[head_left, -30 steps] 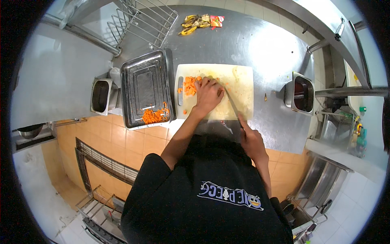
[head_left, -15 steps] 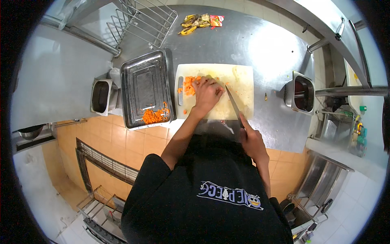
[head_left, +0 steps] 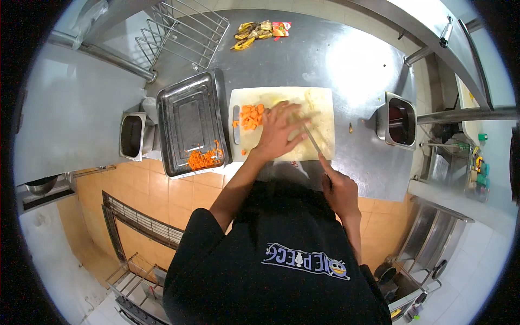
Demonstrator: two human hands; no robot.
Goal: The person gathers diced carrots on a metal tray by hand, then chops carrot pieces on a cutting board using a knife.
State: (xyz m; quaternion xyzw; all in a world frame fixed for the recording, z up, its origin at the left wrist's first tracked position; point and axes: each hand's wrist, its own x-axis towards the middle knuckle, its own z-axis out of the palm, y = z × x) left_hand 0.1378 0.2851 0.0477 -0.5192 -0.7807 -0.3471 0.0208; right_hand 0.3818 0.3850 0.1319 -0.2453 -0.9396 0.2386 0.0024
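My left hand (head_left: 281, 130) is over the middle of the white cutting board (head_left: 325, 108), fingers spread and slightly blurred. Whether anything lies under its palm is hidden. My right hand (head_left: 340, 189) is closed round the handle of a kitchen knife (head_left: 313, 141). The blade slants up and left across the board, its tip close to my left hand's fingers. Chunks of orange vegetable, carrot by the look of them, (head_left: 250, 116) are gathered at the board's left side, beside its grey handle slot. One stray piece (head_left: 244, 152) sits near the lower left corner.
Left of the board stands a dark metal tray (head_left: 189, 114) with finely chopped orange bits (head_left: 203, 159). Banana peels (head_left: 250, 35) and a red packet (head_left: 281, 29) lie at the back of the steel table (head_left: 303, 54). Metal containers stand at left (head_left: 131, 136) and right (head_left: 401, 122). A wire rack (head_left: 184, 32) is far left.
My left hand has opened from a curled grip to spread fingers and sits slightly lower on the board, uncovering more orange chunks. The knife stays in my right hand. The whole view has shifted slightly.
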